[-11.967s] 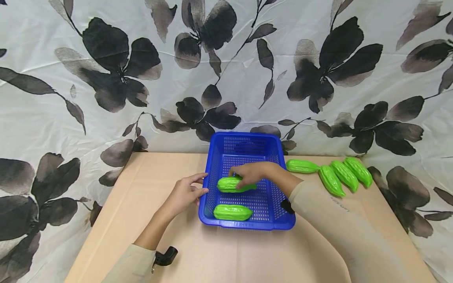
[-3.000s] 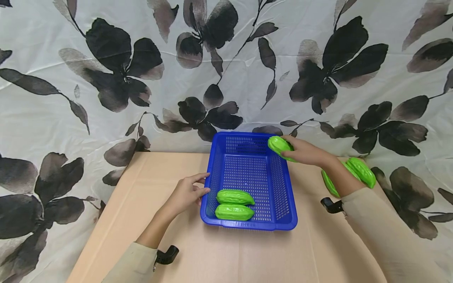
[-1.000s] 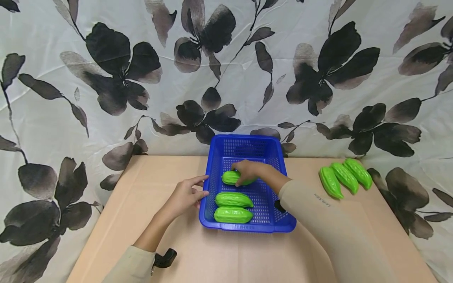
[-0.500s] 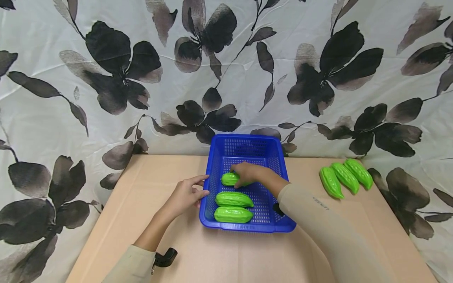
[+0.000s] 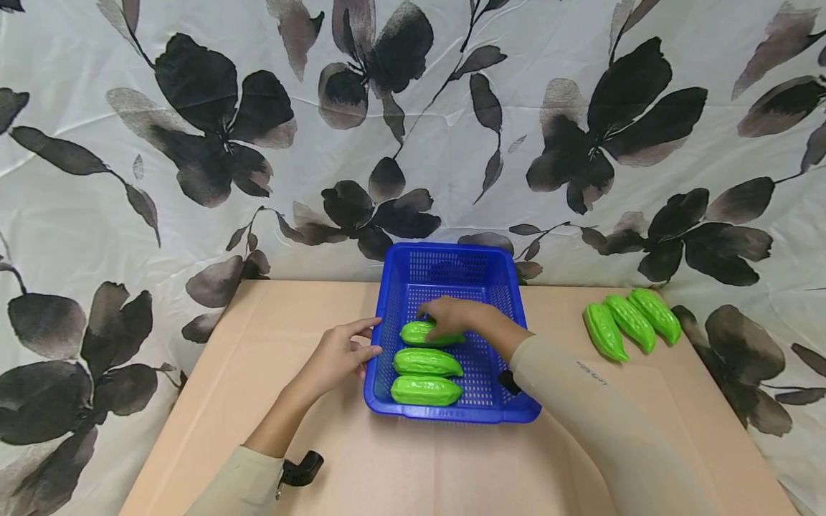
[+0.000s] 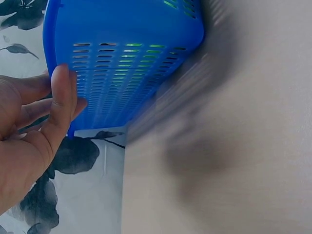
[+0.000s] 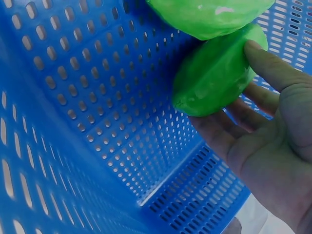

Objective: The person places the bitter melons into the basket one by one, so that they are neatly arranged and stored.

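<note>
Inside the blue plastic basket (image 5: 448, 416), my right hand (image 5: 452, 317) grips a ridged green bitter gourd (image 5: 415, 333), thumb on one side and fingers curled round the other. In the right wrist view this gourd (image 7: 212, 73) lies against a neighbouring bitter gourd (image 7: 214, 14). Two more bitter gourds lie side by side at the near end of the basket, the middle one (image 5: 427, 362) and the nearest one (image 5: 426, 390). My left hand (image 5: 335, 356) holds the basket's left rim; in the left wrist view its fingertips (image 6: 61, 78) press at the rim and outer wall.
Three more bitter gourds (image 5: 629, 322) lie together on the table (image 5: 413, 466) at the back right. A white cloth with dark flowers (image 5: 477, 143) hangs behind the table. The far part of the basket floor shows bare mesh.
Over the last seconds my right hand has brought a third bitter gourd from the right into the basket, then shifted it slightly nearer the other two. My left hand stays at the rim.
</note>
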`<state>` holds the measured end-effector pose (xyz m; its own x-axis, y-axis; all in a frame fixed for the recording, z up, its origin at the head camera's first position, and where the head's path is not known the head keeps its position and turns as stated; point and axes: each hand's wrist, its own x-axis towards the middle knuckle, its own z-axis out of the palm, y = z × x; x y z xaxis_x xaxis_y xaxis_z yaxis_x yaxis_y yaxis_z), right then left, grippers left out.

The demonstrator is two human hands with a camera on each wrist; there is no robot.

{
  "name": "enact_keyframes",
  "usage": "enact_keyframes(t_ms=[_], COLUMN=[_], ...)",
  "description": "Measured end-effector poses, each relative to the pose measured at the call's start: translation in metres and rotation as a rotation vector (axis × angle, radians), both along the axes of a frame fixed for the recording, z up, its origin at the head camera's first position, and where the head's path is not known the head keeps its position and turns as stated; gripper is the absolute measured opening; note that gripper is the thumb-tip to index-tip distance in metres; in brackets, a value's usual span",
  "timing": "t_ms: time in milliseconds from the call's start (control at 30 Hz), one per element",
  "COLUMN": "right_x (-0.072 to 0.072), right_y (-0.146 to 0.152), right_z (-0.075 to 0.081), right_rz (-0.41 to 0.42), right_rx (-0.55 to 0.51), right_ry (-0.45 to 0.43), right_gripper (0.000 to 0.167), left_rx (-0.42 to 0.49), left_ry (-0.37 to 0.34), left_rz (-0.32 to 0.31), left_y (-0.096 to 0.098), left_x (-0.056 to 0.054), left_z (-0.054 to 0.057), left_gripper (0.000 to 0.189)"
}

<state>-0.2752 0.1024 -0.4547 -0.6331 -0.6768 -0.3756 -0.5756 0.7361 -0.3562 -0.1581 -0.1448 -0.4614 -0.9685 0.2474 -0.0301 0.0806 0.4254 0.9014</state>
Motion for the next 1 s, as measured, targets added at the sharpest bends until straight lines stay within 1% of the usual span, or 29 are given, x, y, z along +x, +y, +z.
enact_keyframes(t_ms=[200,433,667,1000], right_x=[0.007,0.012,0.015,0.015], right_y=[-0.002,-0.006,-0.007,-0.009], right_z=[0.002,-0.002,-0.003,-0.004], right_rz=[-0.006,0.015,0.012,0.0], right_rx=[-0.001,-0.009,-0.016,-0.028], right_ry=[-0.028,-0.034,-0.044,-0.072], right_gripper=[0.05,0.044,0.044,0.048], left_rx=[0.008,0.019,0.023,0.02], left_ry=[-0.008,-0.012,-0.013,-0.019], left_rz=[-0.009,-0.024,-0.035,-0.045], left_y=[-0.002,-0.005,-0.008,-0.009], left_x=[0.001,0.003,0.004,0.001], left_z=[0.0,0.002,0.001,0.0], left_gripper=[0.057,0.057,0.057,0.057])
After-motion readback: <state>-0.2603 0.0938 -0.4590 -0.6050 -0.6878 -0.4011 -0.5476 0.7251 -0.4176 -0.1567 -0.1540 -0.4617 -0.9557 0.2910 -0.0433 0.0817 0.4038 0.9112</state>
